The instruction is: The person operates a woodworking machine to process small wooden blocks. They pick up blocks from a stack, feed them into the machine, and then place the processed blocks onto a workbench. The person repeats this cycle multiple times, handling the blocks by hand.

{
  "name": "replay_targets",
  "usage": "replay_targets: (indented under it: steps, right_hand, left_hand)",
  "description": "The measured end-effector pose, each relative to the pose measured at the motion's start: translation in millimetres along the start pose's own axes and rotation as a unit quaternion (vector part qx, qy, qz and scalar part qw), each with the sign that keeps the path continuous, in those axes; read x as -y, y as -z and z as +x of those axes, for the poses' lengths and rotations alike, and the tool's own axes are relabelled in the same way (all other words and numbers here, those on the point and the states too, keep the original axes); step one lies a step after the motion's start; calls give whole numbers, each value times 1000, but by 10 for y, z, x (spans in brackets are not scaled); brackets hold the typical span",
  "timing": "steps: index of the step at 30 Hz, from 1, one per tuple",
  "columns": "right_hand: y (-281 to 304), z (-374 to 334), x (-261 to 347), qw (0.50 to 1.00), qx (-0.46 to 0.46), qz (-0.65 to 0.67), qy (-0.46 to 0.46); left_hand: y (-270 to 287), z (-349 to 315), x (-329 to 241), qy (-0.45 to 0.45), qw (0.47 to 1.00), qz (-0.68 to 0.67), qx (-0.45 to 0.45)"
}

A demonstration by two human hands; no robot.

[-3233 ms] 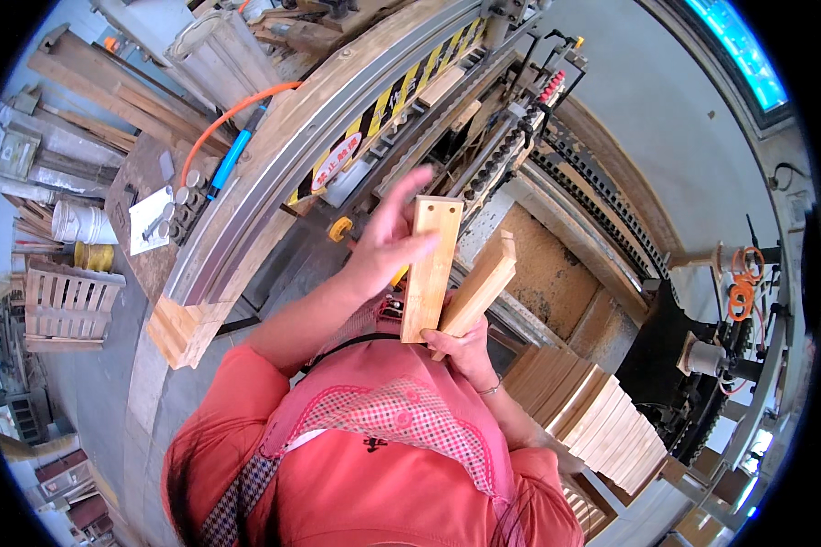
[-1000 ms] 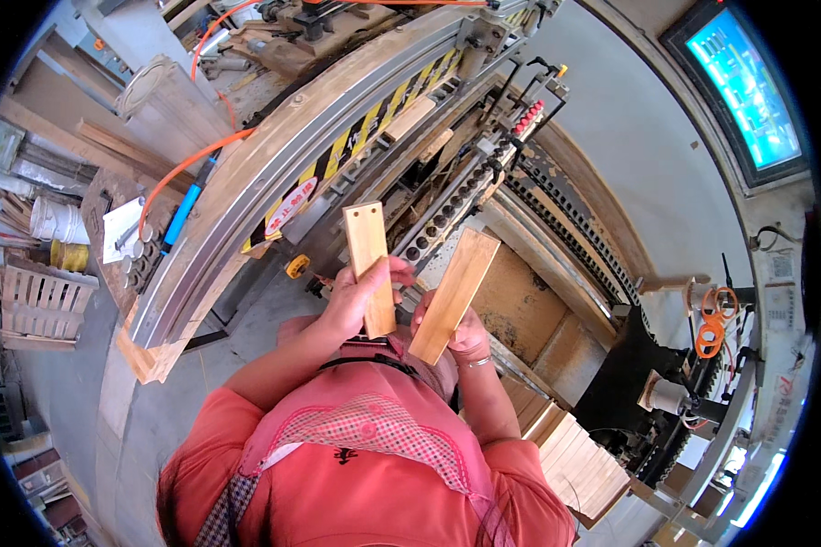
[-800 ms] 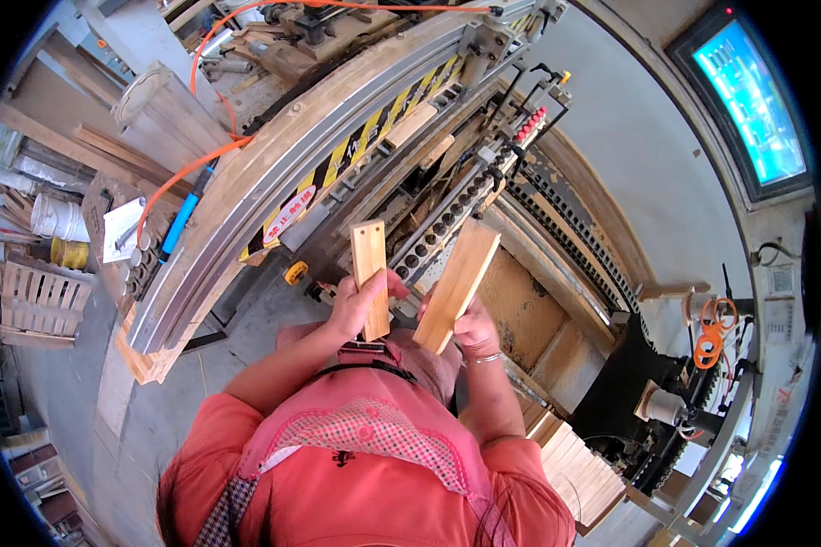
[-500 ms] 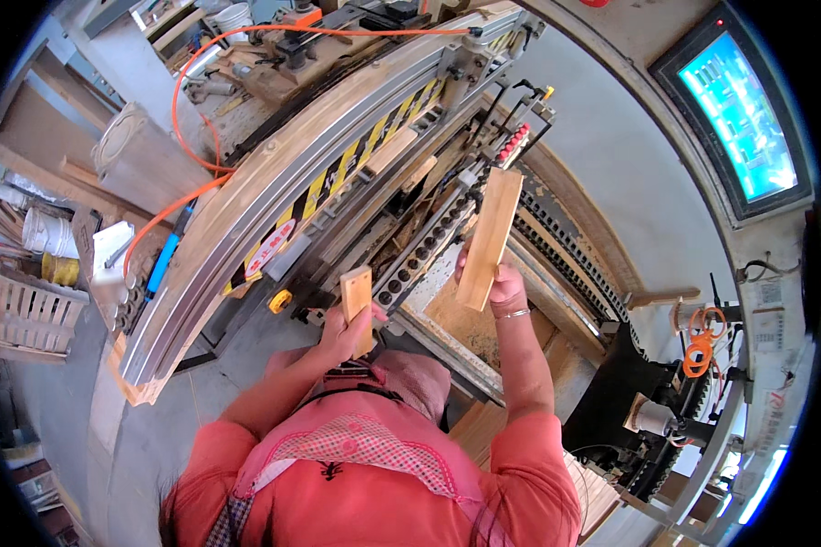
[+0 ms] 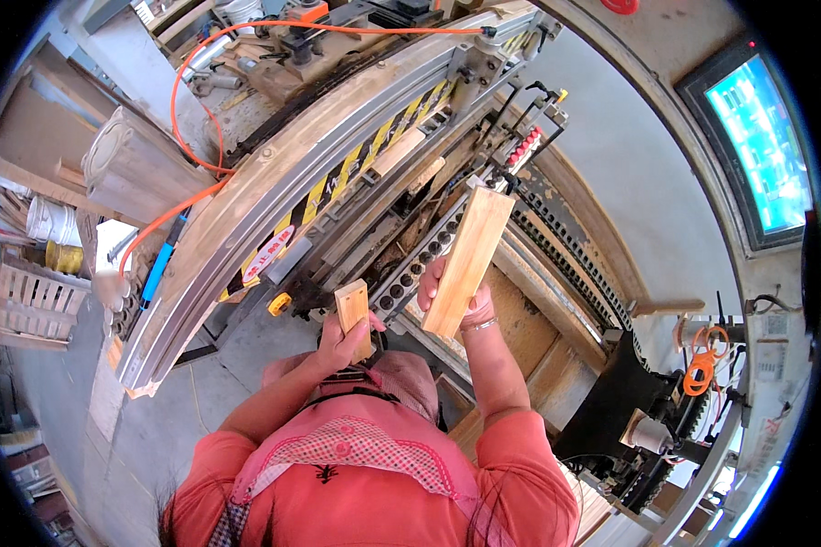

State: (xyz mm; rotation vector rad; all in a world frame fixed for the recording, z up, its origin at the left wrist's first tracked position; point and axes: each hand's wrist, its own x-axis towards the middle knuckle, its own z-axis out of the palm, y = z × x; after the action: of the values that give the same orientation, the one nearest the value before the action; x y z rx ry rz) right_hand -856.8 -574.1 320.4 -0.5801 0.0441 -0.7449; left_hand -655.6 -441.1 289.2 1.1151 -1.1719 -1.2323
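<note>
My left hand is closed round a short wooden block with small holes in its end, held upright in front of my apron. A longer, flat wooden board is gripped at its lower part by my right hand. The fingers wrap the board's left edge and the thumb presses its right side. The board points up and away from me, over the machine bed, and does not touch the block. Beyond both pieces runs a row of round black parts on a metal rail.
A long rail with yellow-black warning tape curves across the left. An orange hose loops above it. A lit screen hangs at upper right. Black cable chain lies to the right, beside a dusty wooden board.
My right hand has brought the board left and closer to my body, nearer the block. My left hand still holds the block in nearly the same place. The view has shifted slightly.
</note>
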Motion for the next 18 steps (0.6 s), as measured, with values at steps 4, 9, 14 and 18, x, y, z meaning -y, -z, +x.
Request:
replay_targets:
  steps: [4, 9, 14, 18]
  right_hand:
    - [-61, -63, -73, 999, 27, 29, 0]
    - [-170, -136, -282, 995, 47, 92, -13]
    - [-302, -190, -497, 987, 68, 142, -22]
    - [-333, -236, -669, 984, 77, 159, -28]
  left_hand:
    - [85, -33, 98, 23, 998, 36, 48]
    - [0, -40, 48, 42, 999, -7, 4]
    - [9, -41, -78, 65, 998, 0, 1]
    - [1, -45, -83, 58, 998, 9, -8]
